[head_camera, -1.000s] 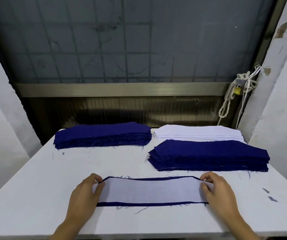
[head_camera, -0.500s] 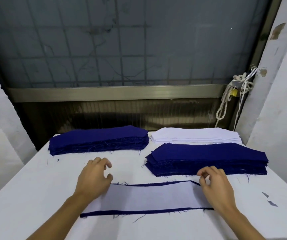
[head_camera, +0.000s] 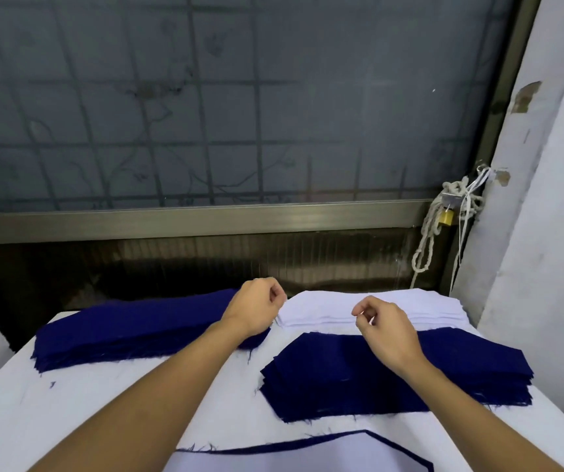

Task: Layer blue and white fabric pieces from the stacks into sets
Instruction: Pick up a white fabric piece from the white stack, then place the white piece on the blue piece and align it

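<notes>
My left hand [head_camera: 256, 308] hovers with curled fingers at the left end of the white stack [head_camera: 420, 306], at the back right of the table. Whether it pinches the top white piece is unclear. My right hand [head_camera: 386, 327] is over the front edge of the same stack, fingers curled, thumb near forefinger, with no fabric lifted. A blue stack [head_camera: 393, 373] lies just in front of the white one. A second blue stack [head_camera: 131, 330] lies at the back left. The layered set [head_camera: 308, 456], white on blue, lies at the near edge, partly cut off.
The white table [head_camera: 103, 403] carries small blue scraps and loose threads. A dark window with a metal sill runs behind the stacks. A white rope with a padlock [head_camera: 445, 218] hangs at the right, beside a white wall.
Both hands have left the layered set at the near edge and reached forward to the white stack at the back. The view has tilted up, so the set now sits at the bottom.
</notes>
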{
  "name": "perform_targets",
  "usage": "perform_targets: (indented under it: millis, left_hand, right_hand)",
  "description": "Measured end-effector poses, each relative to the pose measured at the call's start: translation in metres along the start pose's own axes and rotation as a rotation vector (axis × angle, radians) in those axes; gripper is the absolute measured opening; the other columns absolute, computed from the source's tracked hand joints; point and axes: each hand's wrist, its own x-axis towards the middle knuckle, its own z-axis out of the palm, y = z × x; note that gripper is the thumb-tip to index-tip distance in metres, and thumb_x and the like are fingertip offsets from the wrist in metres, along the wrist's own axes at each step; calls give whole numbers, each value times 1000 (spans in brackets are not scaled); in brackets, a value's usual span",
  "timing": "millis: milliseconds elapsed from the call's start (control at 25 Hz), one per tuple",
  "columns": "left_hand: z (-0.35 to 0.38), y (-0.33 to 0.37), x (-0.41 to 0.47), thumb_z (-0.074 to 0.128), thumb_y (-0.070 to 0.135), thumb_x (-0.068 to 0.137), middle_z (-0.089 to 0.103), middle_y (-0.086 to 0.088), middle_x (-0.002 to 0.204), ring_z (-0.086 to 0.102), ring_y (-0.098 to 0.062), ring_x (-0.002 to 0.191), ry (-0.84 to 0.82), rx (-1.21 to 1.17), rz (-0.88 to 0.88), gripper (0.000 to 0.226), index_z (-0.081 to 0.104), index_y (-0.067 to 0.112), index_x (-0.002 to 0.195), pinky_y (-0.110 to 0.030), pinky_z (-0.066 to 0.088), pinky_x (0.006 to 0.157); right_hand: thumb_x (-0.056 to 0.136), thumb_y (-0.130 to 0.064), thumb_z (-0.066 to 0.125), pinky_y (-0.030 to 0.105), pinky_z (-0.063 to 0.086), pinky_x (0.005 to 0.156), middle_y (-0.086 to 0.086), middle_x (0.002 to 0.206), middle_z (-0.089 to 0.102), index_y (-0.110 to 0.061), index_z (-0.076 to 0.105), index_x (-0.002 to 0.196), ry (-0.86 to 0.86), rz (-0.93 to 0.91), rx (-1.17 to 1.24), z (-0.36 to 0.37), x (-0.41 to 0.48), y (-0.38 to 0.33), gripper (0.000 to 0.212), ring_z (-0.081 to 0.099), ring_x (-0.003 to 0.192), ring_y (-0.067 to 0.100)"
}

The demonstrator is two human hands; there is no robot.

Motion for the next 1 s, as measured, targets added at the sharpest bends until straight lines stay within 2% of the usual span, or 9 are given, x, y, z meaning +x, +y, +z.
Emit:
perform_targets:
  millis: [200,360,560,720,840,920,1000]
  left_hand:
    - [55,-7,52,61,34,100,70,0,105,67,-17,93,-84,136,-88,19,69,18,109,-39,59,86]
    - [89,-20,80,63,41,99,68,-2,117,66,-18,101,-84,177,-174,32,65,17,121,-35,59,87]
    - [106,-26,99,78,39,89,69,4,112,66,-14,98,-6,110,-232,29,70,21,110,-27,54,74]
    - [108,-25,101,77,38,89,69,6,102,64,-11,89,32,79,-213,20,65,24,95,-23,44,60]
    - [102,-25,100,76,39,90,67,9,88,62,-9,79,83,51,-194,23,60,26,82,-22,37,53]
    - [98,-25,101,75,37,92,65,9,79,61,-9,72,117,41,-163,21,61,26,80,-22,38,53]
    - [97,-26,101,72,34,94,65,8,75,62,-9,70,103,0,-142,19,61,25,81,-25,46,55]
  right_hand:
    - [97,-24,64,14,45,64,-12,88,65,-31,65,97,-60,43,-77,27,57,12,7,63,76,8]
    - [98,-28,62,18,50,68,-10,92,66,-31,64,96,-116,31,-131,51,88,30,4,61,81,8]
    - [98,-28,61,21,56,76,-10,93,66,-29,65,98,-132,6,-151,70,108,43,3,62,81,9]
    - [98,-29,62,23,57,76,-9,93,66,-28,64,96,-136,-22,-173,79,112,47,3,62,82,11]
    - [98,-30,61,25,57,79,-9,97,66,-28,65,98,-133,-39,-230,80,110,49,5,60,90,10]
    - [98,-30,60,26,56,80,-9,99,66,-27,66,98,-130,-50,-260,80,110,50,7,59,92,10]
    - [98,-31,59,26,56,81,-9,102,66,-27,67,100,-127,-60,-285,80,109,52,9,58,94,11]
